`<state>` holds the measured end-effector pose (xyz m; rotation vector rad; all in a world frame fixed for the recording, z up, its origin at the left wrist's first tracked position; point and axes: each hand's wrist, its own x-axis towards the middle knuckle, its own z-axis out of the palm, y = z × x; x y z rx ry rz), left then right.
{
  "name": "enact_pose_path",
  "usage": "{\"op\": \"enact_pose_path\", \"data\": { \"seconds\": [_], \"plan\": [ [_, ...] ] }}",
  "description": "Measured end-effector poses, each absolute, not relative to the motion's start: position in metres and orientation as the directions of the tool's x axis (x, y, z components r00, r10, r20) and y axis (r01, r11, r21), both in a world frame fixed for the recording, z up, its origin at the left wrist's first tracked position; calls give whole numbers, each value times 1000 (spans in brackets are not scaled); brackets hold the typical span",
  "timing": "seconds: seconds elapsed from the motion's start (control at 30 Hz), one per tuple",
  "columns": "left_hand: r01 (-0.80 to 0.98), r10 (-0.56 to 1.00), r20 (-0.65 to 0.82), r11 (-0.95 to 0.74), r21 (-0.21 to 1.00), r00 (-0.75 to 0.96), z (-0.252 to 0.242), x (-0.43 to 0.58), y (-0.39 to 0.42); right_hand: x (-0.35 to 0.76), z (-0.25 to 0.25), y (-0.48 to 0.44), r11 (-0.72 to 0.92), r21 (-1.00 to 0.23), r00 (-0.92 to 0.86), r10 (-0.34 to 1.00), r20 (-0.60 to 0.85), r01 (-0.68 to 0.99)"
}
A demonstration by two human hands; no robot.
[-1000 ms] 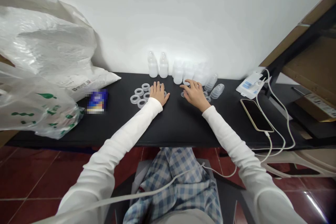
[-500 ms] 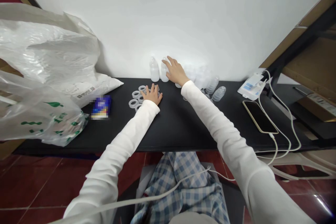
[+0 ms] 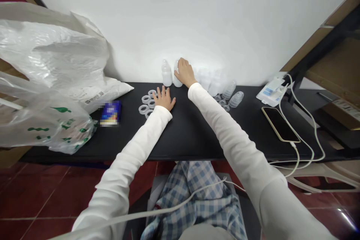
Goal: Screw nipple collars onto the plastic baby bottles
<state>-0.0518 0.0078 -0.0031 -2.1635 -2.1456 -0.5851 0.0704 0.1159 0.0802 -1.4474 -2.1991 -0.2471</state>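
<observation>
My right hand (image 3: 185,72) is closed on the right side of a clear baby bottle (image 3: 177,81), which stands upright against the wall. Its thumb lies across the bottle's front and its bent fingers cover part of the top. Just to the left, another capped baby bottle (image 3: 166,77) stands upright. My left hand (image 3: 164,99) rests with fingers spread on a group of translucent bottle rings (image 3: 144,109), hiding some of them. Right of my right hand, whitish bottle parts (image 3: 215,82) blend into the wall, beside clear domed caps (image 3: 236,99) and small clear pieces (image 3: 222,102).
At the left, a large white plastic bag (image 3: 70,56) and a clear bag with green print (image 3: 64,129) lean over the black table (image 3: 185,138). A blue packet (image 3: 110,113) lies beside them. A phone (image 3: 281,124) with white cables and a white-and-blue pack (image 3: 271,93) lie right.
My right hand has shifted slightly left and turned, its spread fingers drawing together at the bottle. My left hand stays on the rings. The view has shifted a little.
</observation>
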Motion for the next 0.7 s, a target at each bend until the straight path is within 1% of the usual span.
{"op": "enact_pose_path", "data": {
  "seconds": [0.2,0.33,0.43,0.53,0.6,0.63,0.7],
  "plan": [
    [946,929,358,-192,262,89,-2,-37,5,69,84,113,393,-64,-318,820,475,917],
    [915,924,336,-286,285,184,-6,-30,5,72,88,109,376,-69,-306,835,457,924],
    [890,922,329,-316,328,206,-10,-28,6,74,89,97,384,-71,-306,822,480,921],
    [854,892,398,-370,366,216,-11,-29,6,78,88,77,428,-69,-344,802,489,901],
    [834,864,453,-408,371,220,-11,-30,5,85,85,59,461,-115,-349,792,501,880],
    [828,852,476,-420,373,218,-10,-31,4,89,83,50,476,-160,-336,785,521,865],
    [818,832,516,-435,377,204,-7,-32,3,101,79,31,497,-287,-263,770,581,819]
  ]
}}
